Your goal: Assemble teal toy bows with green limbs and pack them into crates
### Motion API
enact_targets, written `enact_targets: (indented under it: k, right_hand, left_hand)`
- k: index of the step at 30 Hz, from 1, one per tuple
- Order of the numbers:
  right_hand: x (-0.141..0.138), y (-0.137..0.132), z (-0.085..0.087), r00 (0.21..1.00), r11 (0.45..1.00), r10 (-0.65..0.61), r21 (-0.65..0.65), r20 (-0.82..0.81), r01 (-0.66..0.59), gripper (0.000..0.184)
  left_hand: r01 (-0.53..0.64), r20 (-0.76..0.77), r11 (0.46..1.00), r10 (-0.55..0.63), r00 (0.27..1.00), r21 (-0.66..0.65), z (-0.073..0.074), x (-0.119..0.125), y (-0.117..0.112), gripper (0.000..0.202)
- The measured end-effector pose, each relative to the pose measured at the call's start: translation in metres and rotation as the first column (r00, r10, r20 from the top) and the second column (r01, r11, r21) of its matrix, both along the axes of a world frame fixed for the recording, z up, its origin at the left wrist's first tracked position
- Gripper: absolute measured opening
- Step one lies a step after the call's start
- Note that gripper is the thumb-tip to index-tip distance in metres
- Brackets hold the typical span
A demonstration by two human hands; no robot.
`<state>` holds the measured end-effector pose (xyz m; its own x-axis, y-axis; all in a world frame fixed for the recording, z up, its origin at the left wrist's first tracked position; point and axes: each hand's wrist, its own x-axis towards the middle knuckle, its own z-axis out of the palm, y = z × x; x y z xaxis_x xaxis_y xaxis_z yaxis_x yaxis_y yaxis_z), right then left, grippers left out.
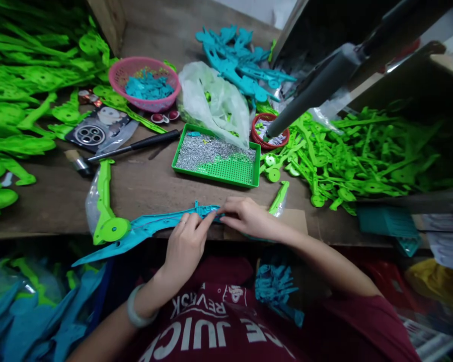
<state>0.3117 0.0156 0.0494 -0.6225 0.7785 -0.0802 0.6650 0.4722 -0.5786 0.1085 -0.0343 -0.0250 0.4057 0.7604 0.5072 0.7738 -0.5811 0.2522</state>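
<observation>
Two hands (186, 242) (249, 217) touch one blue piece (160, 221) near one tray (216, 179).

front strip: bare tabletop (158, 186) between green tray (234, 172) and blue piece (147, 224), passable sideways
strip ends: green limb (104, 196) left, green tip (279, 198) right
far left: hammer (136, 144) lies across, pink basket (145, 61) behind
far middle: tray, plastic bag (215, 95) just behind, straight reach blocked
far right: grey bar (313, 90) slants above red basket (253, 131); green pile (362, 156) beside
left edge: green heap (22, 100), no pass
</observation>
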Motion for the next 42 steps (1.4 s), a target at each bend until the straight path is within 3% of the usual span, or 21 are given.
enact_targets:
  k: [6,12,15,20,24,27,30,33,36,42]
  right_hand:
    - [-0.003,0.027,0.0,0.96,0.974,0.227,0.028,-0.164,-0.226,0.023]
    - [-0.008,0.032,-0.003,0.905,0.872,0.378,0.252,0.198,-0.419,0.028]
    - [-0.006,0.033,0.001,0.865,0.816,0.427,0.299,0.264,-0.494,0.033]
    - [-0.001,0.039,0.001,0.814,0.731,0.417,0.383,0.405,-0.565,0.035]
    - [0.003,0.042,-0.009,0.816,0.737,0.386,0.388,0.43,-0.553,0.033]
    - [0.003,0.038,-0.019,0.828,0.749,0.343,0.403,0.443,-0.526,0.036]
    - [-0.003,0.028,-0.029,0.934,0.816,0.209,0.475,0.289,-0.33,0.032]
    - [-0.01,0.02,-0.036,0.992,0.903,0.098,0.412,0.084,-0.124,0.023]
    - [-0.012,0.016,-0.04,0.995,0.948,0.095,0.307,-0.02,-0.084,0.016]
    - [-0.012,0.012,-0.036,0.98,0.973,0.031,0.232,-0.194,0.016,0.01]
  left_hand:
    - [0.052,0.046,0.998,-0.05,0.998,-0.029,0.002,-0.003,0.005,0.02]
    - [0.098,0.016,0.994,-0.097,0.995,-0.048,0.004,-0.008,0.004,0.025]
    - [0.144,-0.019,0.988,-0.145,0.989,-0.063,0.001,-0.013,0.002,0.029]
    - [0.198,-0.073,0.96,-0.187,0.98,0.199,-0.011,-0.015,-0.002,0.027]
    - [0.205,-0.028,0.955,-0.203,0.979,0.214,-0.01,-0.014,0.001,0.009]
    - [0.206,-0.037,0.965,-0.203,0.979,0.159,-0.008,-0.013,0.001,0.012]
    - [0.211,-0.083,0.969,-0.201,0.976,0.131,-0.01,-0.011,-0.003,0.007]
    - [0.203,-0.092,0.971,-0.193,0.977,0.124,-0.013,-0.009,-0.008,0.012]
    - [0.193,-0.084,0.973,-0.184,0.979,0.122,-0.014,-0.008,-0.011,0.017]
    - [0.175,-0.069,0.977,-0.168,0.983,0.121,-0.01,-0.007,-0.012,0.02]
